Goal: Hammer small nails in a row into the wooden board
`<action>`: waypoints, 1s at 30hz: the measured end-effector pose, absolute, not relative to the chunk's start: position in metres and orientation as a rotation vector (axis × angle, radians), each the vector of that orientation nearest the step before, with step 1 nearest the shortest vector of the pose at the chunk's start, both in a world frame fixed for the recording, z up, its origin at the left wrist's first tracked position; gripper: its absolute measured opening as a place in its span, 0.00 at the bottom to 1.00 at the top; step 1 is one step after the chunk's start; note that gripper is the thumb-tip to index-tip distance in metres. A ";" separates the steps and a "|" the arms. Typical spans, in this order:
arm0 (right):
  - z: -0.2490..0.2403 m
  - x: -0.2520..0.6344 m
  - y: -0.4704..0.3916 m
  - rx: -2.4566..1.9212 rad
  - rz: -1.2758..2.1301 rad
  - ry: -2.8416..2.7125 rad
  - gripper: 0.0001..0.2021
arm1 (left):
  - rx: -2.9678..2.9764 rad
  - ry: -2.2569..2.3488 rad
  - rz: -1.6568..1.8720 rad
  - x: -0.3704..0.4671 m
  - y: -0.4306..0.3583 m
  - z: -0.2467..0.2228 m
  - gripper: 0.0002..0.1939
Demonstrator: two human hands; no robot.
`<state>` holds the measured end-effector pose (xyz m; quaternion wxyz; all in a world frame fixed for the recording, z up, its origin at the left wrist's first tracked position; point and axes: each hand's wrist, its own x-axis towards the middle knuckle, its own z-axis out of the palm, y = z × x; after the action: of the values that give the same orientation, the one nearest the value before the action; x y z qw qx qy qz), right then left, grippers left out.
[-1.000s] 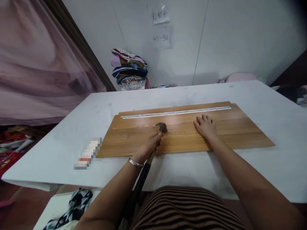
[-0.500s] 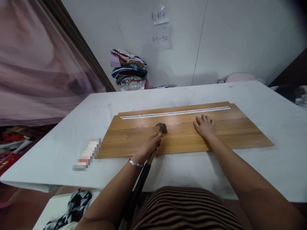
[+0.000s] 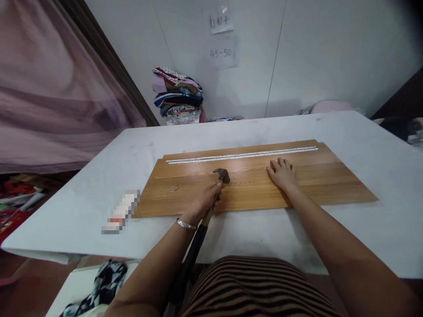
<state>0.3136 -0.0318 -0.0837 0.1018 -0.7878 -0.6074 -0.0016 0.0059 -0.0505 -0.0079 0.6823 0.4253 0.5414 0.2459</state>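
Observation:
My left hand (image 3: 204, 201) is wrapped round a claw hammer (image 3: 223, 176), close below its metal head. The handle slopes down toward my body, its dark grip passing beside my left forearm. The hammer head is over a wooden board (image 3: 330, 180), beside a row of small dark dots (image 3: 245, 182) in the wood; whether they are nail heads or holes I cannot tell. On the board's right half lies my right hand (image 3: 282, 174), fingers apart and slightly bent, holding nothing. Several loose nails (image 3: 174, 188) lie on the board, left of the hammer.
Two white marked strips (image 3: 243, 155) run along the board's far side. The board lies on a white-covered table (image 3: 109, 167). A blurred-out box (image 3: 122, 211) is by the board's left edge. Folded cloths (image 3: 178, 97) are stacked by the wall; a stool (image 3: 71, 286) with patterned cloth stands below.
The hammer head and my left hand have shifted very slightly to the left. My right hand has stayed in place on the board.

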 end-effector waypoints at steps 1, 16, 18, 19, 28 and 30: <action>-0.084 0.314 -0.032 -2.325 -0.003 -1.794 0.24 | 0.957 1.210 0.554 0.006 -0.050 -0.008 0.21; -0.085 0.315 -0.031 -2.331 0.035 -1.784 0.24 | 0.960 1.226 0.533 0.009 -0.051 -0.006 0.18; -0.083 0.313 -0.032 -2.332 0.033 -1.784 0.24 | 0.976 1.225 0.533 0.010 -0.050 -0.008 0.19; -0.083 0.313 -0.032 -2.331 0.029 -1.785 0.24 | 0.983 1.223 0.534 0.010 -0.050 -0.008 0.19; -0.090 0.316 -0.028 -2.333 0.025 -1.783 0.24 | 0.988 1.216 0.541 0.010 -0.053 -0.006 0.19; -0.092 0.317 -0.027 -2.333 0.025 -1.782 0.24 | 0.990 1.227 0.537 0.010 -0.052 -0.008 0.20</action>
<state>0.3171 -0.0272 -0.0918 0.1029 -0.7904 -0.6038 0.0084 0.0096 -0.0517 -0.0075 0.6729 0.4396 0.5449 0.2386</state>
